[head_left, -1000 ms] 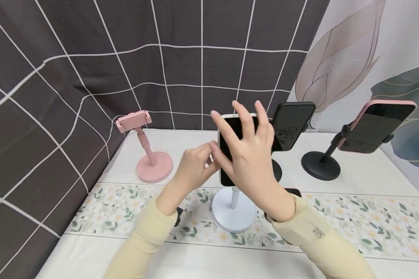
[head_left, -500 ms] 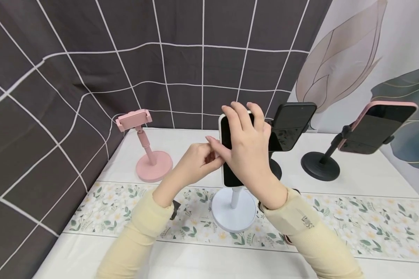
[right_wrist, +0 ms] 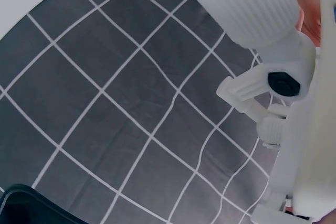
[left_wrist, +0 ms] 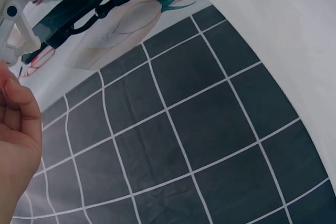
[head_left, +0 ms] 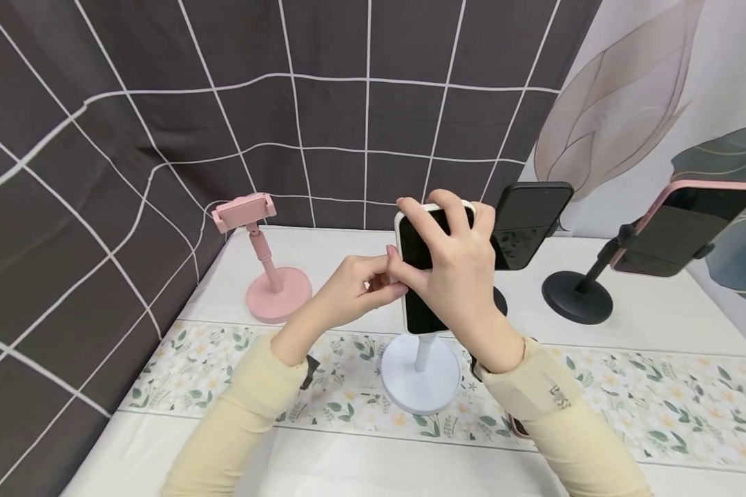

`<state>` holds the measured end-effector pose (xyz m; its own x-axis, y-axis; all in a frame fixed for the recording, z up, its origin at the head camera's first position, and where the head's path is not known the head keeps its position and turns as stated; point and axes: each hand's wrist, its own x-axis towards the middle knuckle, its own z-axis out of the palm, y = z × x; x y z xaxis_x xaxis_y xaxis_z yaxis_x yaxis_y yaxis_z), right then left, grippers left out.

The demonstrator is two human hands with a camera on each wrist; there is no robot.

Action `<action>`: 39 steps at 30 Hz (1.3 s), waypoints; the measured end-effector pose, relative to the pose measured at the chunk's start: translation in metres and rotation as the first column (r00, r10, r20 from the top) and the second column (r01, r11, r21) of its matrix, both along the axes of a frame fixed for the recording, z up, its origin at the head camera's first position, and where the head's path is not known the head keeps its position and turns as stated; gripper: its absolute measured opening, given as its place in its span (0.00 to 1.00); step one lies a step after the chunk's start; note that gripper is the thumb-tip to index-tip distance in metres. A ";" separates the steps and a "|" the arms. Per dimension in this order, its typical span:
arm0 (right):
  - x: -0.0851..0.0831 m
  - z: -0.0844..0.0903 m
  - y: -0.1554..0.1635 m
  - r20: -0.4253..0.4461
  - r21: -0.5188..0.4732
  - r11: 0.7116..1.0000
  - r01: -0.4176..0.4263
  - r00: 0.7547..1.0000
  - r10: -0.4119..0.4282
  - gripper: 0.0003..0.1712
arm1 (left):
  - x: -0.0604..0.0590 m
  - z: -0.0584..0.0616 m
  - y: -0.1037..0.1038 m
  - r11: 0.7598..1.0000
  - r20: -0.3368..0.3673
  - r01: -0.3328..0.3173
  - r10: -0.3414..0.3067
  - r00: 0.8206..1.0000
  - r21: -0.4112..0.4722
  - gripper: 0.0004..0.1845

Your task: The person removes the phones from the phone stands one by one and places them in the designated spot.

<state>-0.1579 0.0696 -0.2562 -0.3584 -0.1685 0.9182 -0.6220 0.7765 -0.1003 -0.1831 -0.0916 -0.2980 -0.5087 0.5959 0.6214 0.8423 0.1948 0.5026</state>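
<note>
A white-edged phone (head_left: 419,310) stands upright in a white phone stand (head_left: 419,395), in the middle of the head view. My right hand (head_left: 456,273) grips the phone across its screen, fingers bent over the top and thumb at the left edge. At that left edge my left hand (head_left: 351,293), fingers curled, pinches the stand's clamp; the fingertips are partly hidden. In the left wrist view the left hand (left_wrist: 18,135) is beside the stand's white arm (left_wrist: 23,30). The right wrist view shows the stand's hinge (right_wrist: 291,72) behind the phone.
A pink phone stand (head_left: 276,293) is at the left. Behind and right are a black phone (head_left: 531,224) and a pink-edged phone (head_left: 684,231) on a black stand (head_left: 577,298). A dark item (head_left: 309,373) and another phone (head_left: 519,426) lie partly hidden by my arms.
My right hand's raised, spread fingers have come down and bent over the phone's top. The left hand stays at the left edge. The head view has shifted slightly.
</note>
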 end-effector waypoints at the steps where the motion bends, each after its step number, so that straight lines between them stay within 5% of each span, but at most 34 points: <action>1: 0.000 0.000 0.001 -0.002 -0.011 1.000 -0.003 1.000 0.003 0.23 | -0.001 -0.001 0.001 1.000 0.009 0.011 -0.012 1.000 0.013 0.16; 4: -0.001 0.000 0.004 0.005 -0.035 0.999 -0.007 1.000 0.007 0.22 | -0.004 -0.003 0.006 0.999 0.036 0.032 -0.033 0.999 0.042 0.30; 7: -0.002 0.001 0.007 0.028 -0.047 0.999 -0.003 1.000 0.004 0.22 | -0.005 -0.004 0.010 0.998 0.063 0.036 -0.040 0.997 0.061 0.33; 14: -0.003 0.003 0.008 0.084 -0.059 0.998 -0.027 0.996 0.032 0.23 | -0.004 -0.004 0.010 0.991 0.151 0.058 -0.076 0.986 0.122 0.06; 17: -0.004 0.003 0.009 0.103 -0.044 0.998 -0.050 0.993 0.054 0.23 | -0.004 -0.003 0.009 0.989 0.168 0.057 -0.080 0.982 0.139 0.01; 30: -0.006 0.001 0.014 0.003 -0.160 0.935 -0.317 0.947 0.321 0.22 | -0.002 -0.002 0.007 0.990 0.127 0.072 -0.087 0.988 0.118 0.05; 34: -0.007 0.001 0.015 -0.048 -0.168 0.913 -0.371 0.928 0.369 0.22 | -0.002 0.002 0.007 0.995 0.078 0.048 -0.055 0.995 0.082 0.05; 39: -0.007 0.000 0.016 -0.065 -0.140 0.920 -0.367 0.930 0.361 0.21 | 0.005 0.007 0.008 0.999 0.020 -0.052 0.052 0.998 0.007 0.05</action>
